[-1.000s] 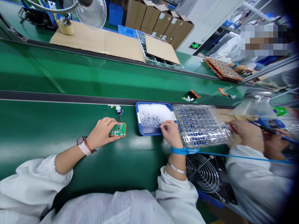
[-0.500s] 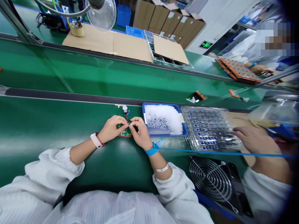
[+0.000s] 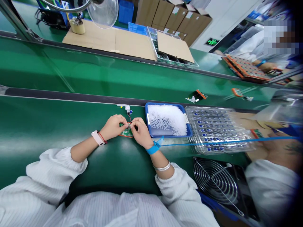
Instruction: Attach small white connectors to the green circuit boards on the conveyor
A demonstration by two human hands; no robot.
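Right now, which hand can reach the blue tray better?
The right hand, probably: it sits next to the blue tray, and the left hand is farther away.

Green PCB (image 3: 125, 134) w/ orange edge, lying flat.

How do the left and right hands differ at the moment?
The left hand wears a white smartwatch and a red cord; the right hand wears a blue wrist strap and a metal bangle. The right hand sits nearer the blue tray than the left hand. Both hands meet over the green circuit board on the green conveyor belt.
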